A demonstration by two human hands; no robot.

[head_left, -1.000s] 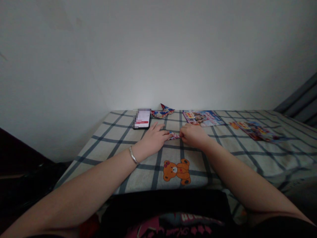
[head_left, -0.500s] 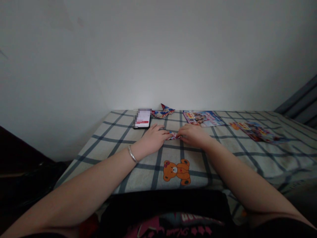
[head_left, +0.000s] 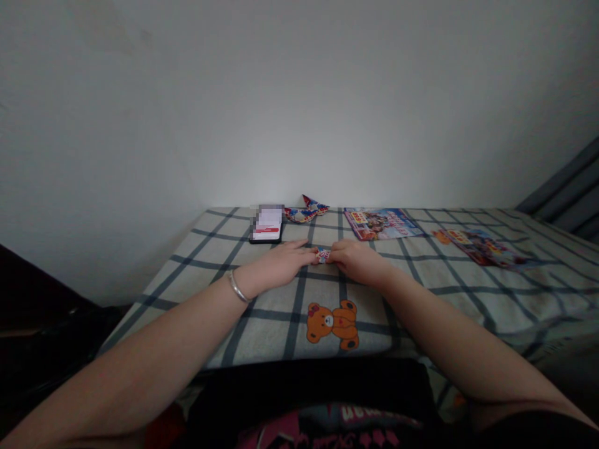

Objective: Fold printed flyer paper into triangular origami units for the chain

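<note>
Between my hands is a small folded piece of patterned paper point(head_left: 322, 255), red, white and blue, low over the checked cloth. My left hand point(head_left: 281, 263) pinches its left end with thumb and forefinger, the other fingers stretched out toward the wall. At the right end, my right hand point(head_left: 359, 262) grips the paper with its fingers curled in. My fingers cover both ends of it. Beyond my hands, against the wall, lies a folded paper shape point(head_left: 306, 212) in similar colours, with a point sticking up.
A phone point(head_left: 267, 226) with a lit screen lies behind my left hand. Two colourful printed sheets point(head_left: 384, 223) point(head_left: 484, 248) are to the right. The checked tablecloth point(head_left: 276, 324) bears a printed teddy bear point(head_left: 331, 324) near the front edge. A wall point(head_left: 299, 112) rises behind.
The folded paper has shifted slightly left and shows more of its surface. My right hand has moved a little left with it, its fingers more curled.
</note>
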